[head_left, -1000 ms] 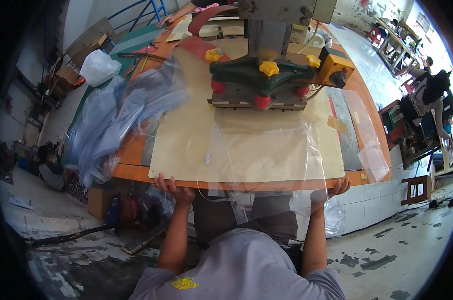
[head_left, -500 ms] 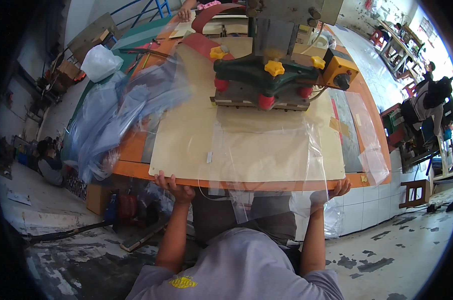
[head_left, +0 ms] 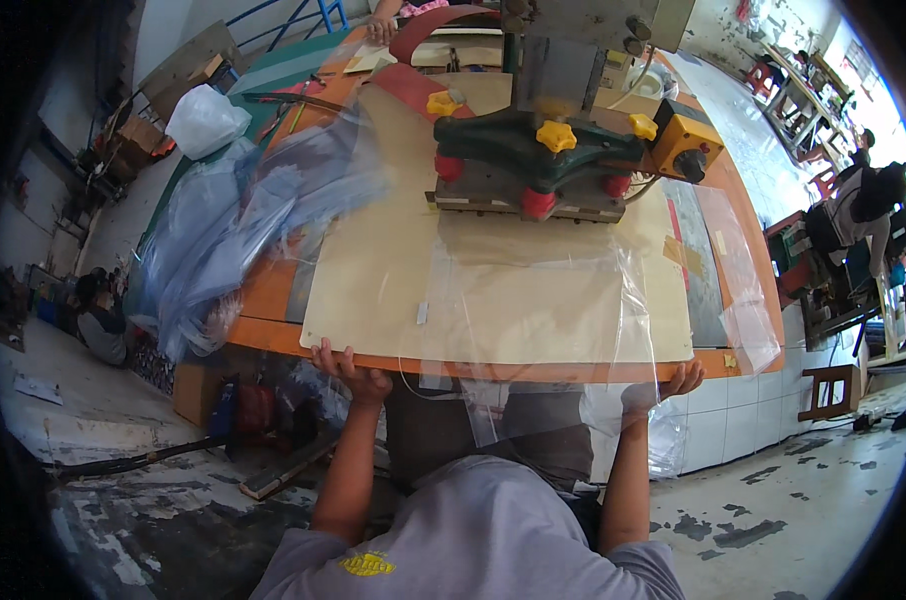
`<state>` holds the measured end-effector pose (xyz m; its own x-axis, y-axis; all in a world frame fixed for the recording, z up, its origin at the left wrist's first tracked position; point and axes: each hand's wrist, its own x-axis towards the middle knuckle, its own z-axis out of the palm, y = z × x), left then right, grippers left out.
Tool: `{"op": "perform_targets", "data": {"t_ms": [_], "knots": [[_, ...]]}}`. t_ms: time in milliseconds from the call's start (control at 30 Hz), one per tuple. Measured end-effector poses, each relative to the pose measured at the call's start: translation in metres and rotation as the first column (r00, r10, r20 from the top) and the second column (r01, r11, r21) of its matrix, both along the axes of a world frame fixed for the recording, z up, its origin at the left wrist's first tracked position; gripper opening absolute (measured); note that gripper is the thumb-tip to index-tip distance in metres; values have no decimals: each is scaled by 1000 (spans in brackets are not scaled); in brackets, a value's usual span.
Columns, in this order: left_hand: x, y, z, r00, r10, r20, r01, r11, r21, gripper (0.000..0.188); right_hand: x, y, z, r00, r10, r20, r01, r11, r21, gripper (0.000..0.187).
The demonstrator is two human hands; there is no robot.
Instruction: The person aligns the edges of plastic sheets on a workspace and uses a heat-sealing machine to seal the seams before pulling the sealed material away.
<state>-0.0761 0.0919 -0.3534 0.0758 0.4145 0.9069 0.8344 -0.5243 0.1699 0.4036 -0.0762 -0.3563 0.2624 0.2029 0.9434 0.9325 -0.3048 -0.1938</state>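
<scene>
Orange worktop (head_left: 258,334) fills the head view, and look at its near edge: left hand (head_left: 356,377) at the tan sheet's (head_left: 368,315) left corner, fingers bent upward, right hand (head_left: 681,378) by the right corner, fingers curled too; whether either truly grips, I can't tell. Clear plastic film (head_left: 548,320) lies between them, drooping over the edge, green-armed press (head_left: 543,145) just beyond.

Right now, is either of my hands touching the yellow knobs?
No, your left hand and right hand are both at the near edge of the orange table.
</scene>
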Motion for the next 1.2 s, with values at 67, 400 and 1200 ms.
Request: {"op": "perform_targets", "data": {"t_ms": [67,400,1200], "knots": [[0,-1,1,1000,-1,-1,1,1000,-8,55,-2,0,2,1000,-1,-14,1,1000,3,64],[1,-4,3,1000,4,-5,-4,1000,-23,55,-7,-10,9,994,41,-98,-45,998,-37,50],[2,-16,14,999,33,-20,-35,997,-75,56,5,105,197,668,54,-742,-606,618,-501,32]]}}
